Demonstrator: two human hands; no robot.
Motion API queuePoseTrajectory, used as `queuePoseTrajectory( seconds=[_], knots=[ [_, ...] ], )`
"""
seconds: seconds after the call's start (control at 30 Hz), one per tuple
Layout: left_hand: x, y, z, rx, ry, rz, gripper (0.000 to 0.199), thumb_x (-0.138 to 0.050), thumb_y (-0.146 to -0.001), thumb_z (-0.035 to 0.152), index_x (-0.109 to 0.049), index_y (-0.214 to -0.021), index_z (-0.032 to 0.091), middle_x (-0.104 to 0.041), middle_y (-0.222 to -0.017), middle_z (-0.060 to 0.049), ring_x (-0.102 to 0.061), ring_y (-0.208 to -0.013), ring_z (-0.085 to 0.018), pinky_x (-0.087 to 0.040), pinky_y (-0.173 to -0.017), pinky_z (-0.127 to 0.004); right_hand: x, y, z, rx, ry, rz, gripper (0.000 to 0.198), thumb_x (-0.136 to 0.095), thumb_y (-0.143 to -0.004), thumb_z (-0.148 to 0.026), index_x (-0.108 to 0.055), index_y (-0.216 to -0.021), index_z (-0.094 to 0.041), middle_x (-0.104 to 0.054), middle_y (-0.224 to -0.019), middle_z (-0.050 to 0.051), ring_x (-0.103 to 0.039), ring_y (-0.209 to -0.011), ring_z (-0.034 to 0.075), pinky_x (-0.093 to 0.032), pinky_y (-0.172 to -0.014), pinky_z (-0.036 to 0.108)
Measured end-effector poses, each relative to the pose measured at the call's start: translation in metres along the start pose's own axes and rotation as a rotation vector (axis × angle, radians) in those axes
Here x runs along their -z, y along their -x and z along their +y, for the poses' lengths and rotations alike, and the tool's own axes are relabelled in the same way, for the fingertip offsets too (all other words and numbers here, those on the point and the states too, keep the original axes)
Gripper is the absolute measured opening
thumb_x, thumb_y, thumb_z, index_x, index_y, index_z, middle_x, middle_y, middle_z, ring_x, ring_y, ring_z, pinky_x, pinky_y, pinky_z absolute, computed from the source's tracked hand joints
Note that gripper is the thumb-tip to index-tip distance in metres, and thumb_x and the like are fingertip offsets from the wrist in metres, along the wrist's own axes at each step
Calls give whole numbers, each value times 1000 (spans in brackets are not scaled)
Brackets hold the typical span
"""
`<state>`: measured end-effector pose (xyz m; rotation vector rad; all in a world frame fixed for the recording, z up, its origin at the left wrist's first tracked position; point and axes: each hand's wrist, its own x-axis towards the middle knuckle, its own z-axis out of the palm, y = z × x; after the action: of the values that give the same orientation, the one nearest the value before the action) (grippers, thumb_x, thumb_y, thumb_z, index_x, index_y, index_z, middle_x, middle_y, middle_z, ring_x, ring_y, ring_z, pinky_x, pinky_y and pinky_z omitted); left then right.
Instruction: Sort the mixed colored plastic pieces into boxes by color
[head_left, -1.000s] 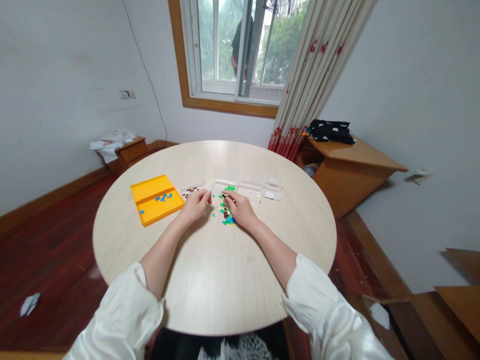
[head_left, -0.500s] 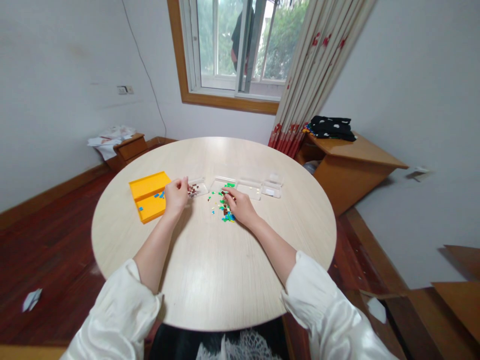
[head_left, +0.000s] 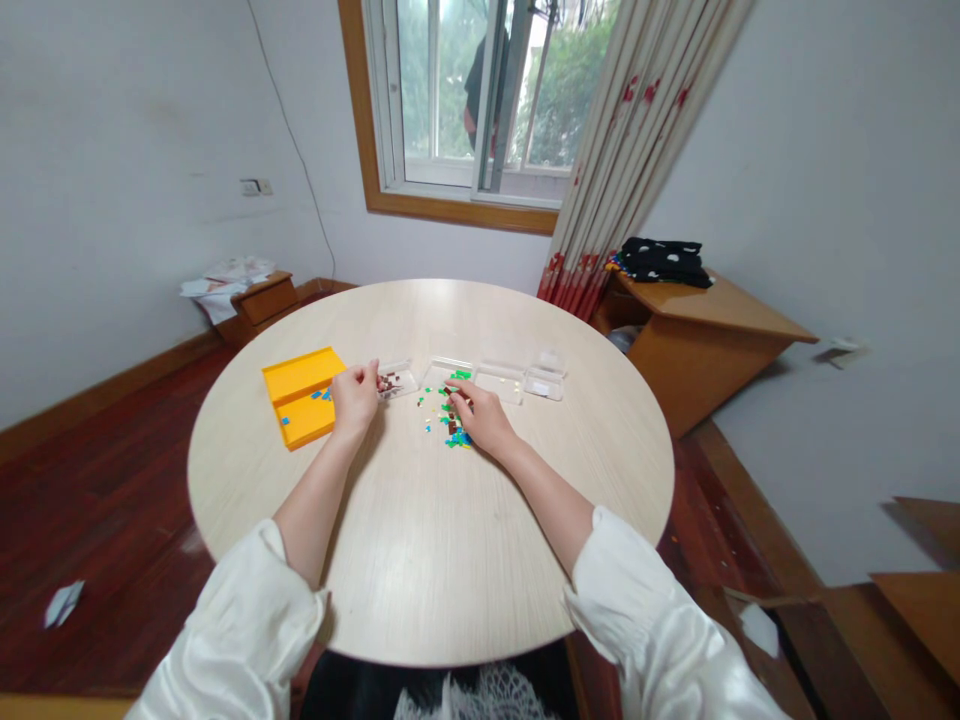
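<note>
My left hand [head_left: 355, 400] is closed in a pinch at the left end of a clear tray [head_left: 411, 376] with small brown pieces [head_left: 389, 382] in it. What its fingertips hold, if anything, is too small to make out. My right hand [head_left: 484, 415] reaches over a loose pile of tiny toy bricks [head_left: 455, 438] in green, blue, brown and yellow. Its thumb and index finger are apart, with a brown piece close to their tips. Part of the pile is hidden under this hand.
An open yellow case [head_left: 304, 372] with a few blue pieces [head_left: 286, 421] lies left of my left hand. More clear trays [head_left: 499, 384] and a small clear box [head_left: 544, 384] stand right of the pile on the round table [head_left: 427, 560]. Folded dark cloth [head_left: 664, 262] rests on a side cabinet.
The view has shifted slightly. My right index finger looks a little straighter over the pile. My left hand stays pinched by the tray.
</note>
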<state>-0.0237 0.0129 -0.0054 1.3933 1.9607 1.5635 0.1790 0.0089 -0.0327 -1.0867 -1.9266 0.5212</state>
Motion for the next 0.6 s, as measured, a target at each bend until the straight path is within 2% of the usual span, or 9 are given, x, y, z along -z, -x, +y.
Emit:
queuePoseTrajectory(
  seconds=[0.17,0.27,0.43,0.6],
  knots=[
    [0,3,6,-18,67,-41,36,-47,-80,31,-50,-47,18,-51,-46,1,-47,-49,-12,-35,-54,-25,1,0,0,10,0,9,29,-47,-85,-16,-61,-110,-19,-70,-86,5,-65,-76,14,-49,-75,28],
    [-2,4,7,-51,89,-114,33,-49,-79,30,-52,-49,17,-54,-49,1,-49,-52,-12,-36,-56,-24,1,-1,0,14,7,17,28,-48,-85,-16,-62,-109,-19,-69,-88,5,-64,-77,14,-49,-76,29],
    [-11,13,8,-104,210,-409,18,-60,-70,32,-59,-61,16,-60,-57,0,-54,-55,-13,-40,-58,-25,-1,-2,1,20,13,25,30,-54,-81,-15,-62,-110,-19,-69,-88,5,-62,-81,15,-48,-79,30],
    [-14,26,17,-127,244,-648,20,-65,-65,36,-64,-64,16,-61,-58,-2,-52,-54,-13,-38,-54,-25,-2,-1,0,46,-15,-10,36,-58,-78,-14,-61,-113,-22,-68,-92,4,-62,-84,14,-48,-80,29]
  ],
)
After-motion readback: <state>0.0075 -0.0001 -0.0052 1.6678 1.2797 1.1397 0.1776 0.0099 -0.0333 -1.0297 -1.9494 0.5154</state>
